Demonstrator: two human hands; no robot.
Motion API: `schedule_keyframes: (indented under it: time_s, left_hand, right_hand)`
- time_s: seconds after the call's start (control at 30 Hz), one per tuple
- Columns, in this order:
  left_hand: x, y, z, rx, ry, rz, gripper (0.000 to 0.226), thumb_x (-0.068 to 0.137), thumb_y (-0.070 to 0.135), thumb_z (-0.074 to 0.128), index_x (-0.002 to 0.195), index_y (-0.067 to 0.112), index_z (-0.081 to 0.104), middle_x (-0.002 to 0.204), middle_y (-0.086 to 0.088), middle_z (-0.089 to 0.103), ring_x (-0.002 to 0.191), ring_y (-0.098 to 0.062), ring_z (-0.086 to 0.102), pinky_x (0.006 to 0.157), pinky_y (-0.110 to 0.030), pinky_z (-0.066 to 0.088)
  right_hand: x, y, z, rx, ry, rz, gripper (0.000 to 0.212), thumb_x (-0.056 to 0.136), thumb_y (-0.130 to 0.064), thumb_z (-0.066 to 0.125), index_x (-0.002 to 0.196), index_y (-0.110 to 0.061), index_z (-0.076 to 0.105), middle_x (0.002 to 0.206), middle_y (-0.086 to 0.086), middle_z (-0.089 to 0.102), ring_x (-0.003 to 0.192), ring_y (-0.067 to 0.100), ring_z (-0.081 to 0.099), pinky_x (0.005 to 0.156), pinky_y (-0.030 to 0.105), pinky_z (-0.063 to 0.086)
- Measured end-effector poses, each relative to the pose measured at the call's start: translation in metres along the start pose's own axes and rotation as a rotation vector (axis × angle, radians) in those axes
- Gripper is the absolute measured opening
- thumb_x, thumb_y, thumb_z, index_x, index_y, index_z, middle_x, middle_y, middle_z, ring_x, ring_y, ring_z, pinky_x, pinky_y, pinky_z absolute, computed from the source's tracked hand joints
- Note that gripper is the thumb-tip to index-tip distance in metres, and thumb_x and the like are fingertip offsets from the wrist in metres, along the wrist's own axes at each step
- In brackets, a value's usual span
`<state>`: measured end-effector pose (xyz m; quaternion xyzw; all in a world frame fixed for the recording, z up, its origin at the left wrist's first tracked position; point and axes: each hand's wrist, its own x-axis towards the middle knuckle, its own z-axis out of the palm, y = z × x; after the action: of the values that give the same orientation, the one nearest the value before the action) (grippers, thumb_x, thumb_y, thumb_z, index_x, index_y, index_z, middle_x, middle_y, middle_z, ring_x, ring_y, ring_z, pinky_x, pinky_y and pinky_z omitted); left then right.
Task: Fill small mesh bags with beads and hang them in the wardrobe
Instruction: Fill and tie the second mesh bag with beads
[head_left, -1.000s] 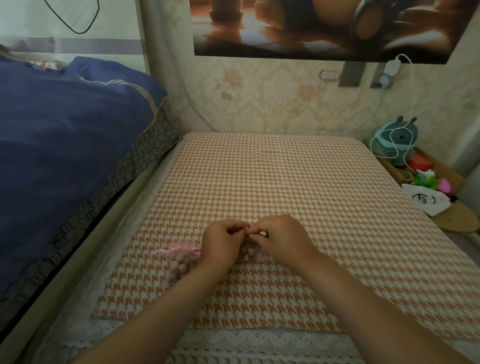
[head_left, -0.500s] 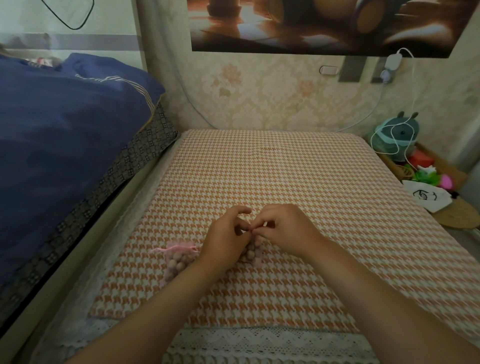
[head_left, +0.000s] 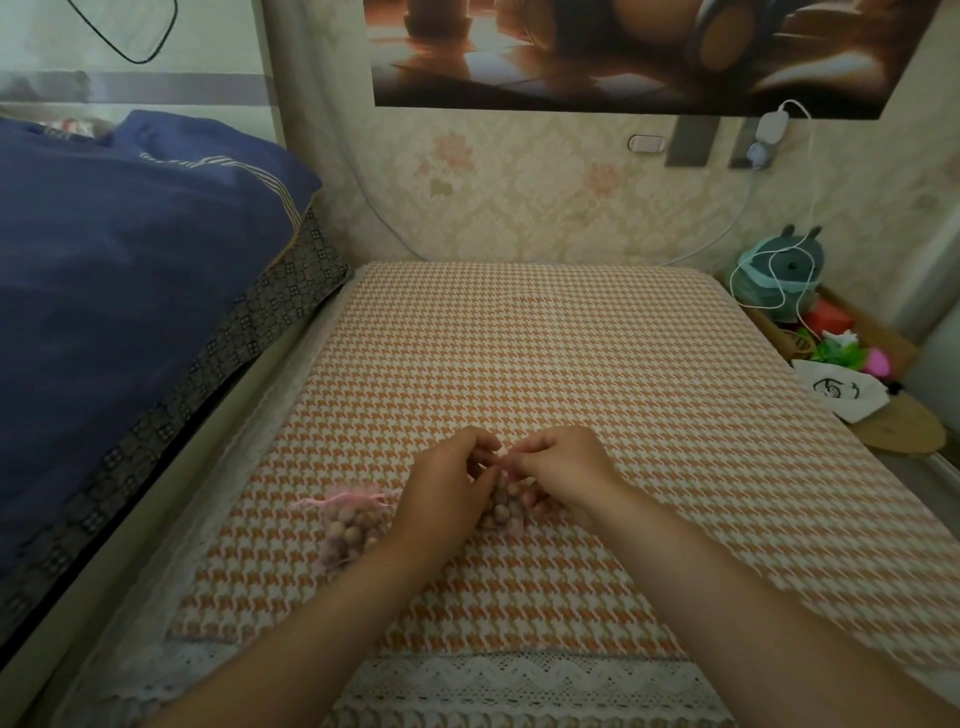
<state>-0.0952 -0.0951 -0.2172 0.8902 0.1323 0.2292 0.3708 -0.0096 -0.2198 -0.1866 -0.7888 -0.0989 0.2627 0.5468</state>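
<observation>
Your left hand (head_left: 447, 488) and right hand (head_left: 561, 473) meet over the checked bench (head_left: 571, 364), fingers curled and pinching the pink top of a bead-filled mesh bag (head_left: 501, 512) resting between them. A second filled bag (head_left: 350, 527), tied with pink string, lies just left of your left wrist.

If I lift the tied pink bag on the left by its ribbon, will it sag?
Probably it sags: the pink mesh bag looks thin and soft, shaped only by its round beads. Packed full, it likely feels heavy for its size. The beads should not roll away, since the ribbon appears drawn tight.
</observation>
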Motion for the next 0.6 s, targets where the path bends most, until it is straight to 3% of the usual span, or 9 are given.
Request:
schedule_keyframes:
  time_s: [0.1,0.2,0.33,0.43,0.6]
  left_hand:
    - [-0.001,0.0,0.002,0.024,0.014,0.013,0.02,0.085,0.013,0.073,0.102,0.023,0.067,0.083,0.018,0.063,0.076,0.008,0.059,0.066,-0.003,0.043]
    - [-0.001,-0.001,0.003,0.024,0.024,0.013,0.02,0.085,0.012,0.074,0.101,0.022,0.067,0.081,0.02,0.061,0.075,0.009,0.058,0.067,-0.002,0.043]
    - [-0.002,-0.001,0.003,0.022,0.03,-0.004,0.018,0.086,0.013,0.073,0.101,0.021,0.067,0.083,0.018,0.062,0.077,0.008,0.058,0.068,-0.002,0.043]
    - [-0.001,0.001,0.003,0.035,0.032,0.023,0.02,0.088,0.013,0.071,0.106,0.021,0.07,0.088,0.014,0.067,0.077,0.004,0.06,0.069,-0.002,0.043]
    - [0.001,-0.004,0.004,0.166,0.019,0.22,0.015,0.091,0.016,0.066,0.101,0.02,0.076,0.09,0.002,0.07,0.084,-0.013,0.061,0.076,-0.028,0.049]
  right_hand:
    - [0.001,0.001,-0.002,-0.182,0.009,-0.09,0.01,0.092,-0.016,0.071,0.087,-0.015,0.08,0.074,0.01,0.077,0.048,0.017,0.066,0.047,0.028,0.055]
    - [0.005,0.0,-0.005,-0.398,0.003,-0.171,0.017,0.092,-0.025,0.07,0.079,-0.025,0.081,0.069,-0.001,0.076,0.057,0.019,0.072,0.06,0.035,0.062]
    - [0.003,-0.004,-0.011,-0.579,-0.046,-0.267,0.017,0.092,-0.026,0.071,0.079,-0.026,0.082,0.073,-0.009,0.074,0.06,0.006,0.066,0.058,0.023,0.053]
    - [0.002,-0.006,-0.013,-0.68,-0.056,-0.312,0.018,0.093,-0.03,0.069,0.081,-0.027,0.082,0.079,-0.009,0.074,0.071,0.006,0.066,0.064,0.025,0.053]
    - [0.003,-0.007,-0.019,-0.577,-0.13,-0.271,0.029,0.096,-0.025,0.067,0.07,-0.025,0.078,0.07,-0.002,0.073,0.053,0.01,0.064,0.052,0.028,0.056]
